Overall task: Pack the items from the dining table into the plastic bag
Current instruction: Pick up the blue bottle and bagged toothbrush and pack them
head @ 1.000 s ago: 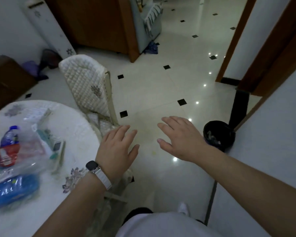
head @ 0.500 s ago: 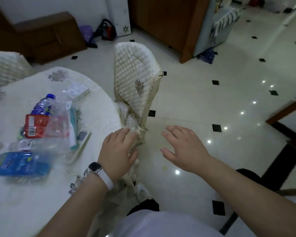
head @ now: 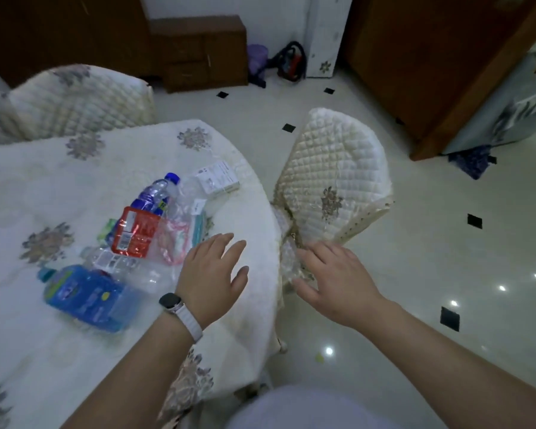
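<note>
Above the table's edge, left hand and right hand hover, fingers spread, empty.

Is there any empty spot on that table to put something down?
Yes: the tablecloth is bare at far left, between the water bottle and the far chair, and along the near edge, this side of the blue bottle. It is crowded around the red packet and white box.

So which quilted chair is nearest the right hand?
The chair right of the table, its back just beyond the right hand; the other chair stands at the table's far side.
</note>
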A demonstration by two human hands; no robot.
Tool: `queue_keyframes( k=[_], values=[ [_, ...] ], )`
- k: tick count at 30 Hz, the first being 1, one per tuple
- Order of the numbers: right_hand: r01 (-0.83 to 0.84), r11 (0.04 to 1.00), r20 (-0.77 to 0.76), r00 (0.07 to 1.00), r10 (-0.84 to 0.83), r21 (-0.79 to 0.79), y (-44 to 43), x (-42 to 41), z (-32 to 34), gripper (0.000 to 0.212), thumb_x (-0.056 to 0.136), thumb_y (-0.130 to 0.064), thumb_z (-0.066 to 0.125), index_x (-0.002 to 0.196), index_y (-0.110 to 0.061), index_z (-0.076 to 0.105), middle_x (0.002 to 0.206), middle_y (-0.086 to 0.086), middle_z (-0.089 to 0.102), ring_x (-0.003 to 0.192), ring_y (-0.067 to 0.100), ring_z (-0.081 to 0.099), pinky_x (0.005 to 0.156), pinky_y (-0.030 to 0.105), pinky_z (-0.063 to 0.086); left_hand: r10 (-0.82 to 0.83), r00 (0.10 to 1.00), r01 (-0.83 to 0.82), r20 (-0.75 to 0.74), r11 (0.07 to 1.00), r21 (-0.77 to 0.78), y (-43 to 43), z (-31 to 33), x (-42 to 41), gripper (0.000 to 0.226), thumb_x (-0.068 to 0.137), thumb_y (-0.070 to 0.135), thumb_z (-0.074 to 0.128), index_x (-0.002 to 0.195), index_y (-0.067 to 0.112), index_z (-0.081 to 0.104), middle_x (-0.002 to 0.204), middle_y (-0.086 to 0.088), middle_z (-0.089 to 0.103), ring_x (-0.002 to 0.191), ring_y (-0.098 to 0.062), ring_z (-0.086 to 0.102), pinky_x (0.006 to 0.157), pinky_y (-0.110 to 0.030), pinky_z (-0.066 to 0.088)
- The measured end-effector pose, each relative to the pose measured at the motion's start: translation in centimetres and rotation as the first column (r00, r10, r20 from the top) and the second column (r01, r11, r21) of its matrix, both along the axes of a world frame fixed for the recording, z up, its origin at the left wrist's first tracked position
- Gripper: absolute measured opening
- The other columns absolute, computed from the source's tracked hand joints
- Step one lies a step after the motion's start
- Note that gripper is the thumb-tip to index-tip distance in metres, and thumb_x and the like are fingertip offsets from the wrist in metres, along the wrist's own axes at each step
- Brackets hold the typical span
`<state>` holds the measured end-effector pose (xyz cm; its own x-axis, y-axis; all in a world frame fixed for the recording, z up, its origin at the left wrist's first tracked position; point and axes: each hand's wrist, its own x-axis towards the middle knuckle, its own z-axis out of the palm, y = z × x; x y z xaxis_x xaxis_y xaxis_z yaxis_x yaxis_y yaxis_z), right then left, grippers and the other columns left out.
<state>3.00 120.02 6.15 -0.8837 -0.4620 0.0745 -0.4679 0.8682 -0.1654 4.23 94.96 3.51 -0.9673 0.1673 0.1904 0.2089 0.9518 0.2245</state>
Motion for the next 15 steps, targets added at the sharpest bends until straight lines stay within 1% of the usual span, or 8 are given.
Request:
queue_keyframes(
  k=[4, 6, 8, 12, 15],
  values=[
    [-0.132, 0.991, 0.021, 0.991, 0.132, -0.02, -3.2, -3.8, -1.2, 0.053, 0.084, -0.052, 0.046, 0.119, -0.017, 0.065, 0.124, 0.005, 0.063, 0.111, 0.027, 0.06, 0.091, 0.04, 0.048, 0.185, 0.982, -0.184, 0.041, 0.983, -0.028, -3.0, -0.7, 0.7, 0.045, 0.082, 0.04, 0.054, 0.12, 0.017, 0.062, 0.124, -0.011, 0.062, 0.109, -0.033, 0.059, 0.089, -0.045, 0.048],
    [-0.209, 0.977, 0.026, 0.977, 0.21, -0.037, -4.9, -5.4, -1.9, 0.053, 0.084, -0.052, 0.047, 0.118, -0.016, 0.066, 0.124, 0.006, 0.064, 0.11, 0.028, 0.061, 0.088, 0.041, 0.049, 0.267, 0.962, -0.265, 0.057, 0.963, -0.047, -4.3, -1.1, 1.5, 0.045, 0.084, 0.041, 0.051, 0.12, 0.016, 0.061, 0.123, -0.013, 0.062, 0.107, -0.034, 0.059, 0.089, -0.045, 0.048],
    [-0.305, 0.951, 0.025, 0.952, 0.306, -0.042, -6.7, -7.0, -2.7, 0.053, 0.084, -0.052, 0.047, 0.117, -0.016, 0.067, 0.123, 0.006, 0.064, 0.109, 0.027, 0.061, 0.087, 0.039, 0.05, 0.341, 0.937, -0.336, 0.078, 0.939, -0.074, -5.4, -1.0, 2.3, 0.047, 0.085, 0.042, 0.047, 0.121, 0.015, 0.061, 0.123, -0.013, 0.062, 0.107, -0.035, 0.059, 0.088, -0.046, 0.048],
    [-0.477, 0.875, 0.048, 0.875, 0.481, -0.076, -10.2, -10.0, -4.2, 0.053, 0.085, -0.051, 0.045, 0.118, -0.015, 0.065, 0.123, 0.006, 0.064, 0.111, 0.027, 0.06, 0.089, 0.039, 0.05, 0.509, 0.854, -0.494, 0.104, 0.858, -0.143, -6.3, -0.6, 3.4, 0.046, 0.085, 0.042, 0.046, 0.119, 0.016, 0.062, 0.123, -0.012, 0.061, 0.108, -0.034, 0.058, 0.088, -0.046, 0.048],
    [-0.551, 0.824, 0.087, 0.822, 0.563, -0.131, -12.6, -11.9, -4.8, 0.053, 0.086, -0.051, 0.044, 0.117, -0.014, 0.066, 0.121, 0.006, 0.065, 0.109, 0.026, 0.061, 0.087, 0.039, 0.05, 0.642, 0.76, -0.618, 0.104, 0.763, -0.188, -6.3, 0.1, 3.8, 0.046, 0.085, 0.043, 0.046, 0.118, 0.016, 0.064, 0.122, -0.012, 0.063, 0.107, -0.033, 0.06, 0.088, -0.045, 0.049]
  ],
)
